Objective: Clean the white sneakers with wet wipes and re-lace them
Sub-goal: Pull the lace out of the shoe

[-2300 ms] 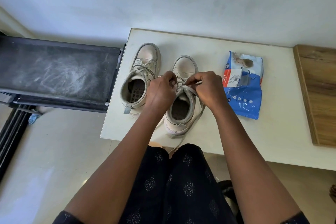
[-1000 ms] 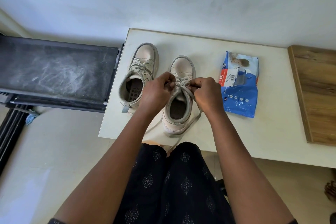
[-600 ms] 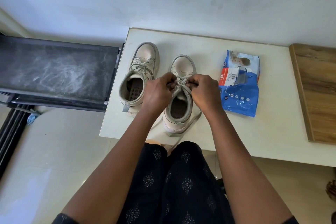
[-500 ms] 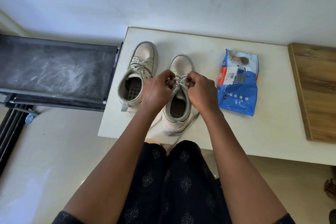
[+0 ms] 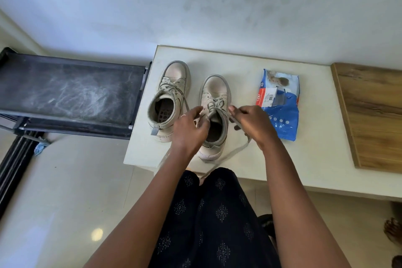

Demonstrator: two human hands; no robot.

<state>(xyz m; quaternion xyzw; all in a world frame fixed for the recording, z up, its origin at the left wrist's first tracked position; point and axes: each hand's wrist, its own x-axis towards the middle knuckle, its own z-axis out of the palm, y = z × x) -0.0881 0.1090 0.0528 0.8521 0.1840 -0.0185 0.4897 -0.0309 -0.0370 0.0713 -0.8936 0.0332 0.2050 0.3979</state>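
Note:
Two white sneakers stand side by side on a white table (image 5: 315,159), toes pointing away from me. The left sneaker (image 5: 168,102) is laced and nobody touches it. My hands are at the right sneaker (image 5: 214,102). My right hand (image 5: 253,125) pinches a grey lace (image 5: 230,154) that runs from the eyelets, through my fingers and off the table's near edge. My left hand (image 5: 188,131) has curled fingers at the sneaker's collar and holds the other lace end, mostly hidden under it.
A blue wet wipes pack (image 5: 280,102) lies flat to the right of the sneakers. A wooden board (image 5: 374,115) covers the table's right end. A black dusty rack (image 5: 69,93) stands to the left, and a wall rises behind the table.
Both hands have pulled back toward me and apart from the sneaker's upper eyelets. The right hand has drawn its lace out to the right.

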